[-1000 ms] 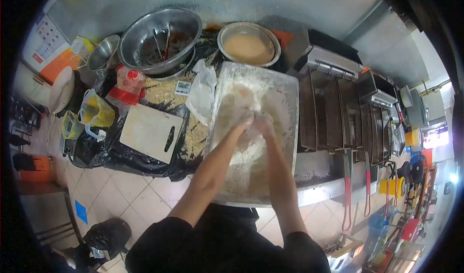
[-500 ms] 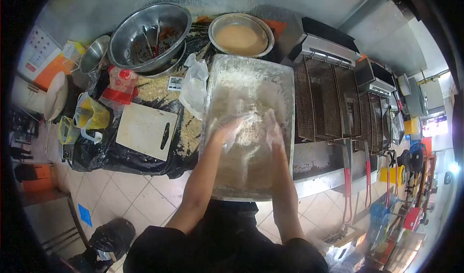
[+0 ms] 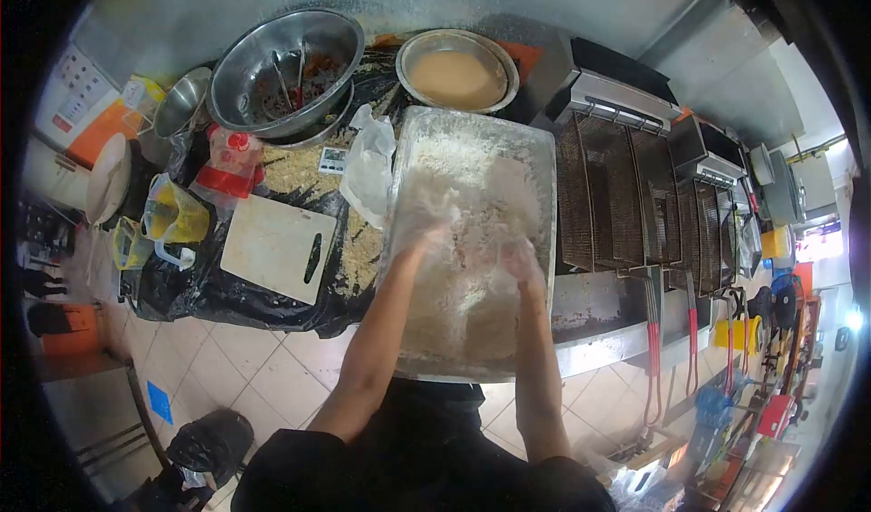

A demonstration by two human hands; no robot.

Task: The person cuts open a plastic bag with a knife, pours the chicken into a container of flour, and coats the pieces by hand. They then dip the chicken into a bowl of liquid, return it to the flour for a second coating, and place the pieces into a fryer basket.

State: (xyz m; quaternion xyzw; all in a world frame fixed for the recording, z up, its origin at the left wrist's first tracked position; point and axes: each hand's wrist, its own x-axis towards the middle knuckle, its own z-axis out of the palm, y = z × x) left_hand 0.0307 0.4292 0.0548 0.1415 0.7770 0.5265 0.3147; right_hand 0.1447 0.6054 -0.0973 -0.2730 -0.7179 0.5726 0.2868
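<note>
Left hand (image 3: pixel 425 229) and right hand (image 3: pixel 517 260), together one second ago over middle of rectangular metal tray (image 3: pixel 454 371), now apart, near opposite sides. Both blurred, dusty; cannot tell if fingers curl or spread. Flour (image 3: pixel 472 302) lies in tray, between hands. Tray's long axis runs from person's torso (image 3: pixel 413 453) toward batter bowl (image 3: pixel 472 106).

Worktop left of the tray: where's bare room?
Cutting board, between the jug and the crumbs beside the tray: top looks bare. Crowded: behind it, red bag, digital scale, large steel bowl; by the tray, white plastic bag.
</note>
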